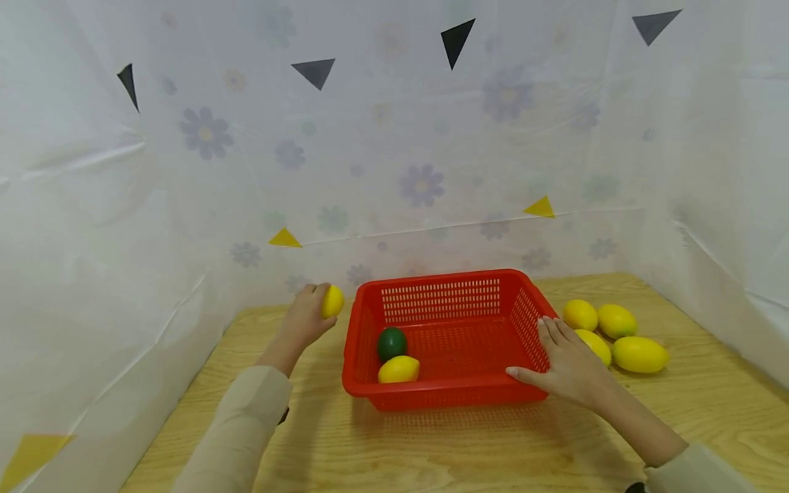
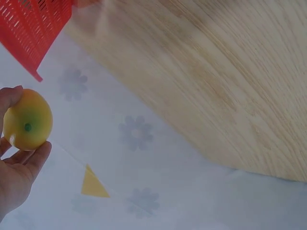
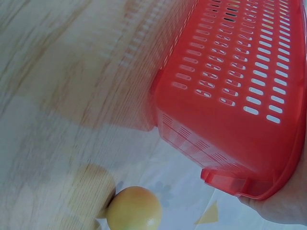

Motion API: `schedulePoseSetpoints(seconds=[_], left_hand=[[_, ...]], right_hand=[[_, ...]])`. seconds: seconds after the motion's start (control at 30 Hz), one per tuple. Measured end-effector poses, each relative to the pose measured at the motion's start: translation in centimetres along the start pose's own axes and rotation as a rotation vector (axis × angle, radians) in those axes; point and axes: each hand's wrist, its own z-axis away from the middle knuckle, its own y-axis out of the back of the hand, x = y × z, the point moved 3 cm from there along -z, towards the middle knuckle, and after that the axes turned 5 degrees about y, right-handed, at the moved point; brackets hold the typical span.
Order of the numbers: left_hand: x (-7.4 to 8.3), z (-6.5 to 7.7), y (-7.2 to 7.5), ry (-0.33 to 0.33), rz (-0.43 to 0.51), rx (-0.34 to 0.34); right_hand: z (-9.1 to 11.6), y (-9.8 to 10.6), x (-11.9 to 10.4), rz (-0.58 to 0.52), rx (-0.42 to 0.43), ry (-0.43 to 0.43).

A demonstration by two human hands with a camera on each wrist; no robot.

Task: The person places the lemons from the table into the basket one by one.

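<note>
My left hand (image 1: 308,316) holds a yellow lemon (image 1: 333,302) in the air, left of the red plastic basket (image 1: 444,387). In the left wrist view the lemon (image 2: 29,120) shows a small green stem mark between thumb and fingers. My right hand (image 1: 573,366) rests on the basket's front right corner, fingers stretched over the right rim and thumb on the front rim. Inside the basket, on its left side, lie a dark green fruit (image 1: 392,344) and another lemon (image 1: 399,370). The right wrist view shows the basket's outer wall (image 3: 216,96), with only part of the hand visible.
Several yellow fruits (image 1: 640,355) lie on the wooden table (image 1: 468,452) to the right of the basket, one partly behind my right hand. White flowered sheeting (image 1: 370,157) with triangular stickers encloses the back and sides.
</note>
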Motion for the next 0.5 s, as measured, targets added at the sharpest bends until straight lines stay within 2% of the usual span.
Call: schedulePoseSetpoints(seconds=[0.2,0.5], left_hand=[[0.7,-0.3,-0.1,-0.019,0.006,0.003],[2.1,-0.8,-0.2,0.007,-0.001,-0.035]], right_hand=[[0.0,-0.1,0.1,-0.004,-0.003,-0.004],[0.0,-0.2,0.1,-0.002,-0.004,-0.005]])
